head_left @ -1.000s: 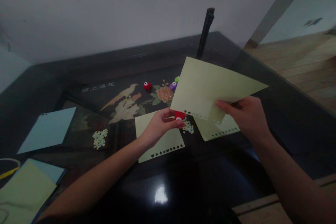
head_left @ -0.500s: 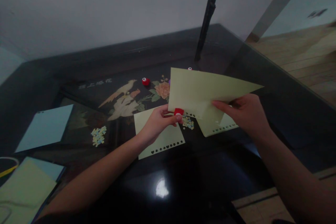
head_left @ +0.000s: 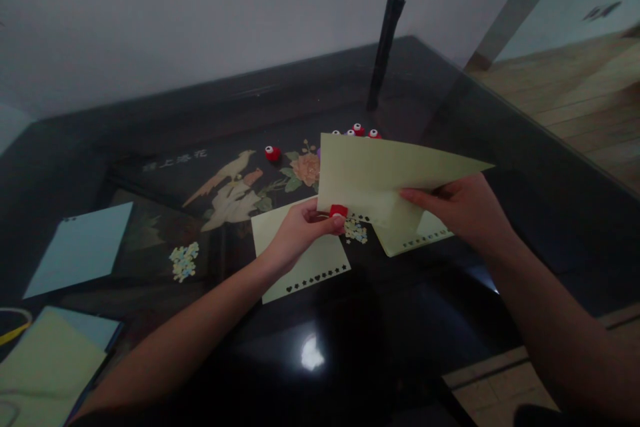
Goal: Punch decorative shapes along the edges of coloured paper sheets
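My left hand (head_left: 303, 227) is closed around a small red craft punch (head_left: 339, 211), thumb on its white button, at the lower left edge of a raised yellow sheet of paper (head_left: 370, 170). A few punched holes show along that edge beside the punch. My right hand (head_left: 455, 207) pinches the sheet from its right side, and the sheet bends up there. Under my left hand lies another yellow sheet (head_left: 320, 260) with a row of heart and star holes. Small paper cut-outs (head_left: 356, 231) are heaped beside the punch. Below the raised sheet rests more punched yellow paper (head_left: 395, 243).
Several red and white punches (head_left: 358, 129) stand behind the raised sheet, and another punch (head_left: 273, 153) sits to their left. A blue sheet (head_left: 83, 243), a pile of cut-outs (head_left: 184, 261) and stacked paper (head_left: 53, 367) lie left. A dark post (head_left: 387, 47) rises at the back.
The view has shifted slightly, and more punches show behind the raised sheet. Both hands keep their grip on the punch and the paper.
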`<action>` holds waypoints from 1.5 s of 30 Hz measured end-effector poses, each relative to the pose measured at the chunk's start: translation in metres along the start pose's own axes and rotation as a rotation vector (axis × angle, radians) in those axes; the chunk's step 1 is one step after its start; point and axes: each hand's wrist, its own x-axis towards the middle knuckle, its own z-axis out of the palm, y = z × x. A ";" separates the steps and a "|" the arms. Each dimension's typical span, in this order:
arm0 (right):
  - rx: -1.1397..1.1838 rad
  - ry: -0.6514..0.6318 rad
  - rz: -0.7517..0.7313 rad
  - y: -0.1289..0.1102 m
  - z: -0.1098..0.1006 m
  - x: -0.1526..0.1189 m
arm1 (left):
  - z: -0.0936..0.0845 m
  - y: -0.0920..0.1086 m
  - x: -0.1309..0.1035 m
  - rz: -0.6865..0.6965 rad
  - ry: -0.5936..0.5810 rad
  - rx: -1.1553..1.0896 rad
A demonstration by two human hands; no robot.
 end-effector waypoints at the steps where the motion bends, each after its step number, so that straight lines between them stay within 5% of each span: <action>1: 0.020 -0.008 -0.006 0.000 0.000 0.000 | 0.000 0.000 0.000 -0.002 -0.003 0.004; 45: 0.077 -0.033 -0.033 0.007 0.002 0.003 | -0.002 -0.007 0.003 0.084 -0.023 0.073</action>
